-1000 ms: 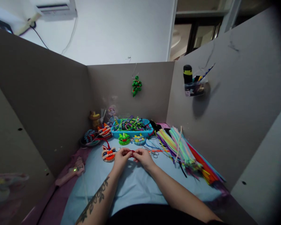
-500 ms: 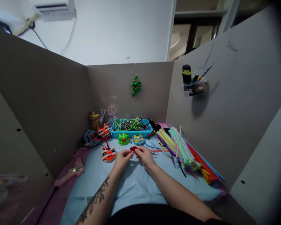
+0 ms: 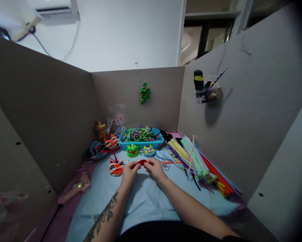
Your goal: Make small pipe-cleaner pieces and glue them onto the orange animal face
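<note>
Between my two hands is a small dark red piece [image 3: 142, 162], flat and rounded, perhaps felt. My left hand [image 3: 129, 170] pinches its left end, and my right hand [image 3: 154, 169] pinches the right end. Both hands are held over the light blue cloth [image 3: 141, 198]. Close to my left hand lies an orange and cream animal-face ornament [image 3: 115, 167] with a red loop. Just beyond my fingers sit a green animal-face ornament [image 3: 133, 151] and a light blue and yellow one [image 3: 149, 151]. Scissors [image 3: 166, 166] rest to the right of my right hand.
A blue tray [image 3: 141, 144] of tangled pipe cleaners stands at the back. Bundles of pipe cleaners [image 3: 193, 158] lie on the right. A pink glue gun [image 3: 75, 191] with a lit green light is at left. Grey panels [image 3: 138, 101] enclose the desk on three sides.
The red piece is turned slightly between my fingers and shows as a narrower, wider-stretched shape. My hands stay nearly in place; the view has shifted slightly.
</note>
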Tool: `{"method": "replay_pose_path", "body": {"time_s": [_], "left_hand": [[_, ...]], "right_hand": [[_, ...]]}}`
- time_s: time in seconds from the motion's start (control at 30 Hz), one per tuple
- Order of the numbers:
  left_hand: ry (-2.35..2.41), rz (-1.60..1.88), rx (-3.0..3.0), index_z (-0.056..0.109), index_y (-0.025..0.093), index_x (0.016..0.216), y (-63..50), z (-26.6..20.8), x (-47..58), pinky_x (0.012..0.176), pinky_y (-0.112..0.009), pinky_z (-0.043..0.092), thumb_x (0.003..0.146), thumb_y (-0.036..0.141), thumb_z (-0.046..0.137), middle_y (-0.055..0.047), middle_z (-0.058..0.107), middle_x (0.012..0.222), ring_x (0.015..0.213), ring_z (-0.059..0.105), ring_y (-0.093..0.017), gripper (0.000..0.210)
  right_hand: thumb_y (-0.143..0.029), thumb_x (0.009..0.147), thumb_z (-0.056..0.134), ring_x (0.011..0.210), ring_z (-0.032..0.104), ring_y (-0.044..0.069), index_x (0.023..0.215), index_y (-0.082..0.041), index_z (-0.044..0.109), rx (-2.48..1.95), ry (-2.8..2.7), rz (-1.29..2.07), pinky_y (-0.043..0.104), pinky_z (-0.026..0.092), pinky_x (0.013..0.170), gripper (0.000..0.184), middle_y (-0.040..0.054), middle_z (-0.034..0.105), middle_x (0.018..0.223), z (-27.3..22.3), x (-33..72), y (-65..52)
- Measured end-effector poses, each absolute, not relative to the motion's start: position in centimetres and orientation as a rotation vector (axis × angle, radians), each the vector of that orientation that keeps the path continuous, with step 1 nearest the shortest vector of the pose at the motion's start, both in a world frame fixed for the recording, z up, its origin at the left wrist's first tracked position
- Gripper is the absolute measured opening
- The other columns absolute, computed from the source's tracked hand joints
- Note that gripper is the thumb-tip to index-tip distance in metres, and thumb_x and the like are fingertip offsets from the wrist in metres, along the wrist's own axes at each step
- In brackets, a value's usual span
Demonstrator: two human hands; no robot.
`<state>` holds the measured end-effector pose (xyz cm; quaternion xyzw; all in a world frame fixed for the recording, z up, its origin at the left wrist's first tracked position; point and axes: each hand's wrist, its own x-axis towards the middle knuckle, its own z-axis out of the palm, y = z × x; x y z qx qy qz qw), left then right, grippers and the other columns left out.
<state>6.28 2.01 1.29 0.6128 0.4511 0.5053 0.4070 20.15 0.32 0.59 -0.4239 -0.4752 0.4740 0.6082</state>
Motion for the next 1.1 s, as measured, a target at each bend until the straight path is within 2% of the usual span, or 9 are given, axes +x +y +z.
{"method": "replay_pose_path", "body": {"time_s": [0.13, 0.23, 0.37, 0.5, 0.6, 0.77, 1.1], "left_hand": [[1.129, 1.246, 1.49, 0.068, 0.012, 0.084, 1.8, 1.4, 6.3, 0.047, -0.023, 0.04, 0.068, 0.043, 0.06, -0.007, 0.067, 0.066, 0.064, 0.062, -0.019, 0.035], [1.113, 1.241, 1.465, 0.068, 0.012, 0.081, 1.8, 1.6, 6.1, 0.046, -0.021, 0.038, 0.069, 0.045, 0.06, -0.005, 0.065, 0.06, 0.055, 0.058, -0.016, 0.037], [1.117, 1.226, 1.338, 0.066, 0.011, 0.069, 2.1, 1.6, 5.6, 0.043, -0.02, 0.033, 0.065, 0.044, 0.064, -0.002, 0.06, 0.051, 0.046, 0.049, -0.011, 0.033], [1.038, 1.16, 1.286, 0.064, 0.011, 0.062, 2.3, 1.7, 5.2, 0.041, -0.02, 0.029, 0.061, 0.041, 0.067, -0.001, 0.057, 0.048, 0.041, 0.043, -0.007, 0.03], [0.995, 1.133, 1.324, 0.062, 0.011, 0.062, 2.2, 1.8, 5.1, 0.042, -0.019, 0.029, 0.061, 0.043, 0.067, 0.001, 0.053, 0.046, 0.041, 0.042, -0.007, 0.032], [0.999, 1.164, 1.382, 0.061, 0.012, 0.063, 2.0, 1.9, 5.2, 0.045, -0.02, 0.031, 0.061, 0.047, 0.066, 0.002, 0.052, 0.048, 0.043, 0.043, -0.008, 0.035], [0.933, 1.256, 1.26, 0.061, 0.012, 0.068, 1.9, 1.4, 5.9, 0.045, -0.019, 0.033, 0.064, 0.043, 0.067, 0.003, 0.053, 0.049, 0.044, 0.044, -0.007, 0.032]], "right_hand": [[-0.034, 0.069, 0.059, 0.038, 0.037, 0.006, 0.064, -0.015, 0.055, -1.013, -1.141, 1.032, 0.018, 0.024, 0.036, 0.021, -0.0049, 0.049, 0.046, 0.2, 20.1, 0.5], [-0.035, 0.07, 0.058, 0.038, 0.037, 0.006, 0.064, -0.014, 0.057, -1.034, -1.195, 1.048, 0.017, 0.025, 0.036, 0.022, -0.004, 0.05, 0.046, 0.0, 20.2, 0.5], [-0.037, 0.071, 0.057, 0.045, 0.046, 0.009, 0.079, -0.013, 0.062, -1.04, -1.198, 1.067, 0.018, 0.03, 0.037, 0.026, 0.0, 0.057, 0.056, 0.3, 20.9, 0.6], [-0.03, 0.07, 0.06, 0.059, 0.053, 0.013, 0.081, -0.015, 0.064, -1.07, -1.317, 0.82, 0.022, 0.041, 0.05, 0.019, 0.0035, 0.063, 0.069, 0.9, 21.8, 0.2], [-0.025, 0.072, 0.06, 0.067, 0.055, 0.014, 0.081, -0.017, 0.066, -1.025, -1.523, 0.581, 0.025, 0.044, 0.059, 0.014, 0.0049, 0.065, 0.08, 1.3, 22.0, -0.4], [-0.022, 0.074, 0.06, 0.064, 0.053, 0.014, 0.087, -0.02, 0.065, -0.968, -1.663, 0.337, 0.027, 0.044, 0.061, 0.014, 0.0033, 0.062, 0.078, 1.6, 21.6, -1.0], [-0.023, 0.077, 0.058, 0.066, 0.053, 0.014, 0.086, -0.019, 0.063, -0.999, -1.595, 0.174, 0.027, 0.045, 0.064, 0.011, 0.004, 0.061, 0.079, 1.3, 20.9, -1.0]]}}
